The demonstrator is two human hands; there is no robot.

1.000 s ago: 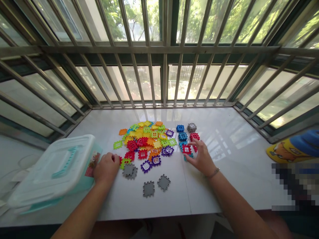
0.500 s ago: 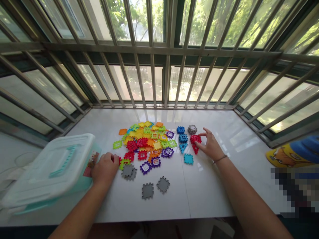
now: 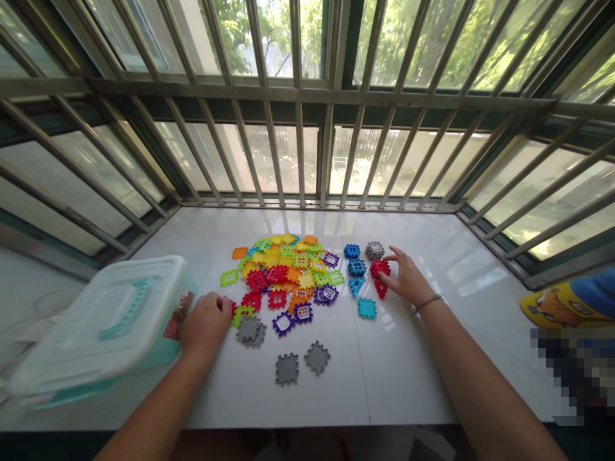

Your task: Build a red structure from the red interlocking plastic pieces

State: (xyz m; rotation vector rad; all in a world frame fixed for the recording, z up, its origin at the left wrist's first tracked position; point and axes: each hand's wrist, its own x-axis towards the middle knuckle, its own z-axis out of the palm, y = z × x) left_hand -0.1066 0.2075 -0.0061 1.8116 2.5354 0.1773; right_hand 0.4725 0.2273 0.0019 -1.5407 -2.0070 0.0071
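My right hand (image 3: 408, 278) has its thumb and forefinger at the side of a stack of red square building tiles (image 3: 379, 267), pinching it on the table. A red triangular tile (image 3: 381, 290) lies just in front of that stack. On the left, my left hand (image 3: 207, 320) rests curled on the table, its fingers closed and the palm hidden. It lies beside a green window tile (image 3: 244, 314) and grey square tiles (image 3: 250, 330). A heap of mixed coloured tiles (image 3: 269, 257) spreads between my hands.
Blue tile stacks (image 3: 356, 267), a light-blue triangle (image 3: 356, 286), a cyan square (image 3: 367, 308) and a grey stack (image 3: 375, 250) lie near the red ones. Two loose grey tiles (image 3: 287, 369) are in front. A lidded box (image 3: 100, 320) stands left, a yellow-blue container (image 3: 562, 304) right; window bars (image 3: 307, 99) behind.
The whole view has shifted slightly, moving the scene a little to the right. Both hands keep the same places relative to the tiles.
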